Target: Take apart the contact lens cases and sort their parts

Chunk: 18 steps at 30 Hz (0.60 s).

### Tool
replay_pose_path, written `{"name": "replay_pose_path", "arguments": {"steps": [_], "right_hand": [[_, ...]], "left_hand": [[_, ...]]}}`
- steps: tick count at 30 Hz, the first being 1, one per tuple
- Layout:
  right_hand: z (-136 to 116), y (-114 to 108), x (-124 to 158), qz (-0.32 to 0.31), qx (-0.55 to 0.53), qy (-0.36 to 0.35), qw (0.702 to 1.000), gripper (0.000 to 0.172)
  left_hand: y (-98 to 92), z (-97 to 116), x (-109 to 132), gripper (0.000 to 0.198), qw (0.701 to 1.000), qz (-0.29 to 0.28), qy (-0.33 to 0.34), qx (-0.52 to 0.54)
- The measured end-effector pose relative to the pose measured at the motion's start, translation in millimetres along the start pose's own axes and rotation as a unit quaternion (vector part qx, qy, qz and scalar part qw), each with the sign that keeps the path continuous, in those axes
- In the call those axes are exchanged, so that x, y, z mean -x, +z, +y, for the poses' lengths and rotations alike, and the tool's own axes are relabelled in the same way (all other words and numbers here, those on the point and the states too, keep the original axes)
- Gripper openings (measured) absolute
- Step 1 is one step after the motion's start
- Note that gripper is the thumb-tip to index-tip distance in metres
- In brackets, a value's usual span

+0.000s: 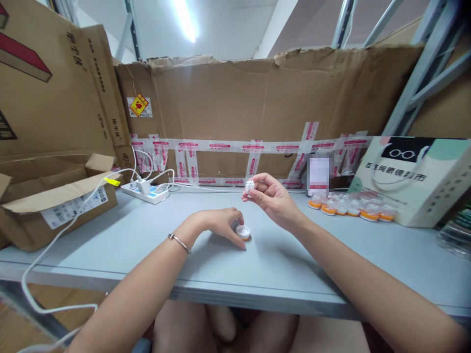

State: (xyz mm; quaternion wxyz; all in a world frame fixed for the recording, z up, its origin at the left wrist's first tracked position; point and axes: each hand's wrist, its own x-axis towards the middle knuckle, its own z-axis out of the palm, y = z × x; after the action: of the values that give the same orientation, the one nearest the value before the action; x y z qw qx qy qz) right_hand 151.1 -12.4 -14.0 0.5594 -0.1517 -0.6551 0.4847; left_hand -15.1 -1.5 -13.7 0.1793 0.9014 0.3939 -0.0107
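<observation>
My right hand (pixel 274 200) is raised above the table, thumb and fingers pinching a small white ridged piece (pixel 249 187). What the piece is made of or for, I cannot make out. Lower and to the left, my left hand (pixel 223 226) rests on the table with its thumb and fingers curved around a small round container (pixel 243 232). That container has a white inside and rim and an orange base, and its top faces up uncovered. A greyish clear part beside it is mostly hidden by my left fingers.
Several clear-topped containers with orange bases (pixel 352 208) line the back right, before a printed carton (pixel 401 181) and a pixelated card (pixel 319 176). An open cardboard box (pixel 59 196) and a power strip (pixel 147 192) with cables stand left. Tall cardboard (pixel 221 105) closes the back.
</observation>
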Motion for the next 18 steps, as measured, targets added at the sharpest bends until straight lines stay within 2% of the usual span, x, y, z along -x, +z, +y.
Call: {"name": "replay_pose_path", "arguments": {"steps": [2, 3, 5, 7, 10, 18], "right_hand": [[-5, 0, 1, -0.016, -0.005, 0.016, 1.0, 0.017], [-7, 0, 2, -0.02, -0.006, 0.022, 1.0, 0.017], [-10, -1, 2, -0.017, -0.01, 0.029, 0.999, 0.018], [-11, -1, 2, -0.008, -0.016, 0.031, 0.999, 0.018], [-9, -4, 0, 0.003, -0.012, 0.04, 0.999, 0.021], [-10, -8, 0, 0.0, 0.02, 0.061, 0.998, 0.026]], "left_hand": [[-12.8, -2, 10, 0.072, 0.998, 0.044, 0.008, 0.04], [-19.4, -2, 14, 0.067, 0.992, 0.097, 0.026, 0.073], [-30.2, -2, 21, 0.049, 0.965, 0.201, 0.078, 0.151], [-35.4, 1, 23, 0.037, 0.927, 0.256, 0.137, 0.236], [-32.0, 9, 19, 0.031, 0.888, 0.271, 0.191, 0.319], [-15.9, 17, 7, 0.021, 0.854, 0.344, 0.223, 0.321]]}}
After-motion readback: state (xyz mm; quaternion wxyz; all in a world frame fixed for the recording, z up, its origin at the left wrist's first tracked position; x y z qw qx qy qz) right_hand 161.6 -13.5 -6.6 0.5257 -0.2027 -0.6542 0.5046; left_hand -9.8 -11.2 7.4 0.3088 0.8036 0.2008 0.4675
